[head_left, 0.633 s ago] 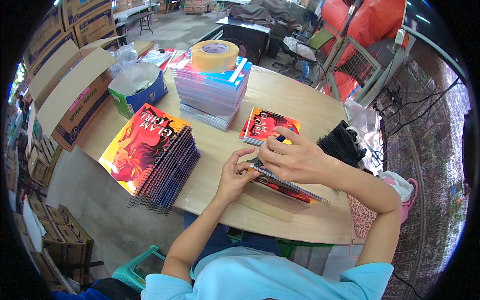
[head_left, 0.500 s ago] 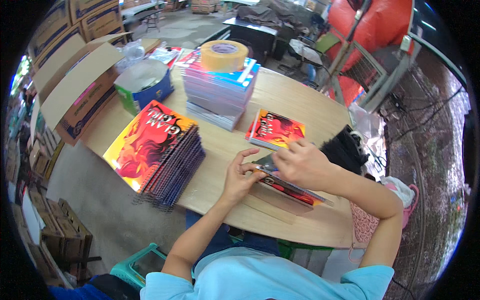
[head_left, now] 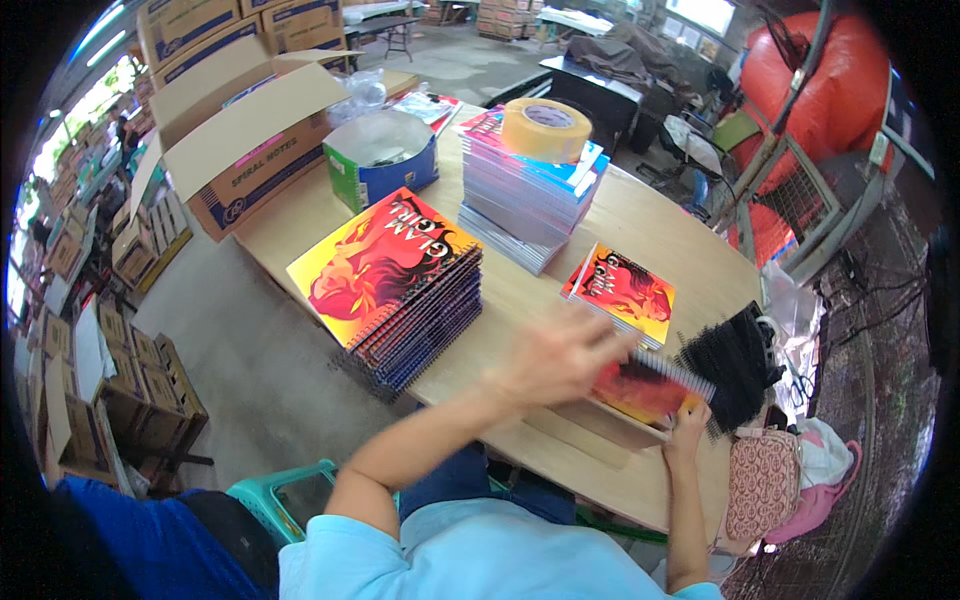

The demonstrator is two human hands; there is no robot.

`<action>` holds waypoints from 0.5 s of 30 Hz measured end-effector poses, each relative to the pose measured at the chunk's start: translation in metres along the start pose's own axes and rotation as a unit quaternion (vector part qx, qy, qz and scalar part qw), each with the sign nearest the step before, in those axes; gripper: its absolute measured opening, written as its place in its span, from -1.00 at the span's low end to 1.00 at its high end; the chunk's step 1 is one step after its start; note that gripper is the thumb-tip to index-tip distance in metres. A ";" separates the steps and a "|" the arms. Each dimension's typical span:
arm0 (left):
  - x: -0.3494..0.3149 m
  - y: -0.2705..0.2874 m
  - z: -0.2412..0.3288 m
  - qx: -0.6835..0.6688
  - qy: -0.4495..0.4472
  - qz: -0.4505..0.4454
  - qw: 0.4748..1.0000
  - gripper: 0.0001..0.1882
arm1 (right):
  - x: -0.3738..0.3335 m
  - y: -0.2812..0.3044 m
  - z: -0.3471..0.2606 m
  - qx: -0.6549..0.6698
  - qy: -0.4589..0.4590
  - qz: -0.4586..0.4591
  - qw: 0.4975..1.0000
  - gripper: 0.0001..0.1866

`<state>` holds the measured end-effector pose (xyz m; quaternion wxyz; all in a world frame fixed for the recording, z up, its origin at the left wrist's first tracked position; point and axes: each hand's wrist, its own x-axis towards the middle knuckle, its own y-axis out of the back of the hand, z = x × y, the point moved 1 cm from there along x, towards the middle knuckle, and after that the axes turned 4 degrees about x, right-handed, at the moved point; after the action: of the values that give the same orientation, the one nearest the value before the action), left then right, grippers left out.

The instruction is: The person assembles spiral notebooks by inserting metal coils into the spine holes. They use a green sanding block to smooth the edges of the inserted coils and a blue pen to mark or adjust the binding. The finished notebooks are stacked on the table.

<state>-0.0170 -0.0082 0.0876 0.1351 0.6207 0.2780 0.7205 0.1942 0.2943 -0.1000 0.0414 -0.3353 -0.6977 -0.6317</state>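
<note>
My right hand (head_left: 686, 430) pinches the near right corner of a red and yellow spiral notebook (head_left: 640, 392), tilted up at the table's near side. A row of coil loops shows along its upper edge. My left hand (head_left: 565, 362), smeared by motion, is at the notebook's left end; whether its fingers grip anything cannot be made out. Just beyond lies a small pile of matching notebooks (head_left: 632, 290). To the right of the held one is a heap of black binding coils (head_left: 735, 365). A tall stack of spiral-bound notebooks (head_left: 385, 270) stands on the left.
A roll of yellowish tape (head_left: 546, 130) rests on a tall stack of unbound books (head_left: 520, 205). Behind stand a cut-down blue and green box (head_left: 385, 175) and an open carton (head_left: 265, 165). Scissors (head_left: 800, 388) and a pink patterned bag (head_left: 765, 480) are at the right.
The view has swung left, so the scene appears farther right. My right hand has moved from the notebook's upper edge to its near right corner. My left hand is now blurred.
</note>
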 end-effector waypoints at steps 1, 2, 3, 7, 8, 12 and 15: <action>0.014 0.032 -0.012 0.033 0.017 0.019 0.999 -0.67 | 0.001 0.006 -0.006 0.016 -0.022 0.002 1.000 -0.61; 0.023 0.062 -0.031 0.071 0.041 0.072 0.994 -0.69 | 0.001 0.018 -0.021 0.034 -0.042 0.001 0.999 -0.58; 0.026 0.093 -0.050 0.140 0.066 0.109 0.982 -0.74 | 0.001 0.029 -0.029 0.050 -0.067 0.004 0.996 -0.54; 0.015 0.177 -0.117 0.096 0.349 0.136 0.922 -0.74 | 0.001 0.049 -0.031 0.101 -0.089 0.027 0.991 -0.52; -0.004 0.187 -0.133 0.188 0.364 0.111 0.905 -0.70 | 0.005 0.055 -0.038 0.178 -0.068 0.034 0.981 -0.50; -0.098 0.164 -0.192 0.318 0.458 -0.053 0.828 -0.72 | 0.024 0.086 -0.108 0.348 0.022 0.010 0.937 -0.48; -0.095 0.151 -0.194 0.197 0.504 -0.033 0.840 -0.74 | 0.027 0.082 -0.127 0.314 0.023 -0.066 0.947 -0.50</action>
<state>-0.1641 -0.2266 0.0815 -0.1253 0.1762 0.4639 0.8591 0.1693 0.1882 0.0085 0.1187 -0.2440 -0.8803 -0.3892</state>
